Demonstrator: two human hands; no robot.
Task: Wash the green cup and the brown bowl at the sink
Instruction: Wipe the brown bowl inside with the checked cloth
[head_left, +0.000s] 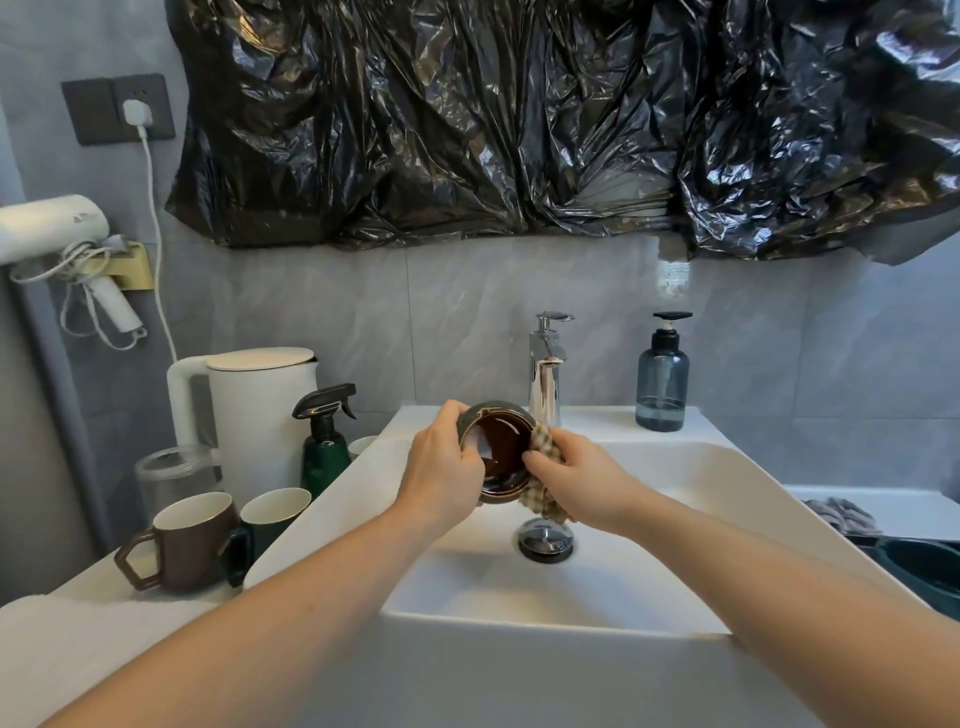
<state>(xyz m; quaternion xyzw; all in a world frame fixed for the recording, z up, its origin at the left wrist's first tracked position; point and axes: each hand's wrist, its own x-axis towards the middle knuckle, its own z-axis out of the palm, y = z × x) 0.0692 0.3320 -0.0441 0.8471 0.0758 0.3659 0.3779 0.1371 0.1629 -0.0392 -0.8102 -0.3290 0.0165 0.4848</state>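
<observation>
The brown bowl (501, 457) is held tilted over the white sink (649, 519), its glossy dark inside facing the camera, just in front of the chrome tap (545, 374). The left hand (441, 470) grips its left rim, fingers curled round the outside with the thumb hooked over the edge into the bowl. The right hand (576, 478) pinches a checked cloth (545, 488) against the opposite rim, fingers bunched together on the fabric, which hangs below them toward the drain plug (545, 540).

No running water can be seen from the tap.

To do this step well, the left fingers should probably keep a firm hold, since wet glaze looks slippery, while the right fingers sweep the cloth around the rim and down into the bowl's bottom. Turning the bowl between wipes would bring each part under the cloth. Keeping it low over the sink limits the harm of a slip.

The green cup (272, 514) stands on the bench well to the left of the left fingers, touching or just beside a brown mug (189, 540); whether it has been washed cannot be told.
</observation>
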